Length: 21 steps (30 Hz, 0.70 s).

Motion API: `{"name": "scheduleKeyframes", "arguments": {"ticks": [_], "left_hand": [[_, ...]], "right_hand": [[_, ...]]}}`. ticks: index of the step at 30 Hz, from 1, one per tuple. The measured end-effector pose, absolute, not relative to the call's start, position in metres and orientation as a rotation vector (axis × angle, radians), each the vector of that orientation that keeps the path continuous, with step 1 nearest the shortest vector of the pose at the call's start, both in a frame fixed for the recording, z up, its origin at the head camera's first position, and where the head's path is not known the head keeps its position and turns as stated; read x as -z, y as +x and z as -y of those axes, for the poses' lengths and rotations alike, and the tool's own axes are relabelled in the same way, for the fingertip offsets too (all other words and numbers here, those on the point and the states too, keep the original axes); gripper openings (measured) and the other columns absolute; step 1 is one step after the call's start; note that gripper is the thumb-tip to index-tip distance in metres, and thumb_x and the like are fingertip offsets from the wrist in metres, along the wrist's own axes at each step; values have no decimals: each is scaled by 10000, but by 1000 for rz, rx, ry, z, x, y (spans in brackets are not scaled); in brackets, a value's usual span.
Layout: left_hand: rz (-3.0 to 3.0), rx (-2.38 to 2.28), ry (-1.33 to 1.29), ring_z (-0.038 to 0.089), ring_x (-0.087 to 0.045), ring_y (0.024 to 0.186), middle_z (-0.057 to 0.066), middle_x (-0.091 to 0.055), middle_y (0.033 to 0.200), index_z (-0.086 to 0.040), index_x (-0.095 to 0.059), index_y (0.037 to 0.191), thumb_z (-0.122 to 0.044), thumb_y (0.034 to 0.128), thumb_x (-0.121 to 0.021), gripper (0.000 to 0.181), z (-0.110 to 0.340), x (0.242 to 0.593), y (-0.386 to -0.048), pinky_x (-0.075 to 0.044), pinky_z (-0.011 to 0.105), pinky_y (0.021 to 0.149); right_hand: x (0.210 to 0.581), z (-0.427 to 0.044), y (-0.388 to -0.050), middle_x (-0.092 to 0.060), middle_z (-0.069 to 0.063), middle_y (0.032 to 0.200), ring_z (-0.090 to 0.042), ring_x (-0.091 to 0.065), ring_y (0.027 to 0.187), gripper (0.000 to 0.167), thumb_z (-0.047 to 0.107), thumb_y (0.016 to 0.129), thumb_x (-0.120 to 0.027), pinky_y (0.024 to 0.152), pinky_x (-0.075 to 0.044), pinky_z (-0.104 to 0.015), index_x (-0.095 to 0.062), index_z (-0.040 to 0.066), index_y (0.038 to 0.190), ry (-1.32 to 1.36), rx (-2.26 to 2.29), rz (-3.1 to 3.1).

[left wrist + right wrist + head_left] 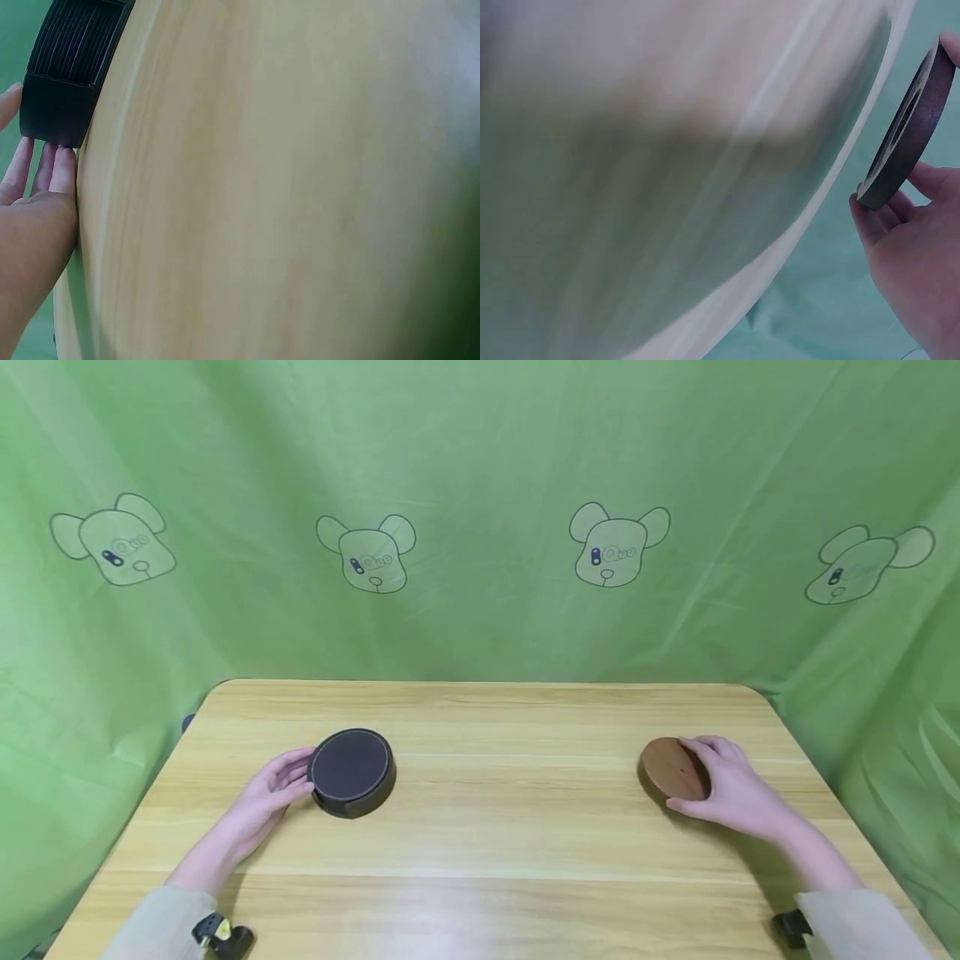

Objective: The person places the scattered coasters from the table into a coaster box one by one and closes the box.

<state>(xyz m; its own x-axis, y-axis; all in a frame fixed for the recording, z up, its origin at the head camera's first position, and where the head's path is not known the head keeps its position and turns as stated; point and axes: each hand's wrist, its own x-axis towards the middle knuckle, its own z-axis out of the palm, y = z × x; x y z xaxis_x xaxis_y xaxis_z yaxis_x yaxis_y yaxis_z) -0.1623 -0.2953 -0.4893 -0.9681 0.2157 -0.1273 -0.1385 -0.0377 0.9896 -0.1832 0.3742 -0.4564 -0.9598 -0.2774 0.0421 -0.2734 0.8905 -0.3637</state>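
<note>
A black round coaster holder with a stitched top coaster sits on the left part of the table; its side opening shows a stack of several thin black coasters. My left hand touches its left side, fingers and thumb spread and fairly straight. At the right, my right hand grips a round brown wooden disc between thumb and fingers. In the right wrist view the disc is tilted, raised off the table, and a ring shape shows on its underside.
The light wood table has rounded far corners. A green curtain printed with bear heads hangs behind it and along both sides. A wrist device is strapped at the left sleeve, and another at the right.
</note>
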Motion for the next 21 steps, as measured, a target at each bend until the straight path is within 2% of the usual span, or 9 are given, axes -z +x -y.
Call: {"name": "scheduleKeyframes", "arguments": {"ticks": [6,21], "left_hand": [[-1983,-2119,115,-67,-613,1205,-222,-644,1311,62,-366,1539,50,1033,-582,551,296,490,-162,-504,88,1045],[-1999,-2088,71,-74,-604,1207,-238,-633,1303,108,-304,1561,40,1032,-588,605,295,490,-163,-493,79,1049]], "right_hand": [[454,-356,-193,-457,-376,1434,-557,-409,1313,1019,385,748,-945,1017,-445,-757,-460,-97,1503,-499,617,-3035],[451,-313,-209,-463,-309,1452,-497,-425,1345,1012,382,755,-940,1088,-439,-720,-460,-67,1525,-612,684,-2994]]}}
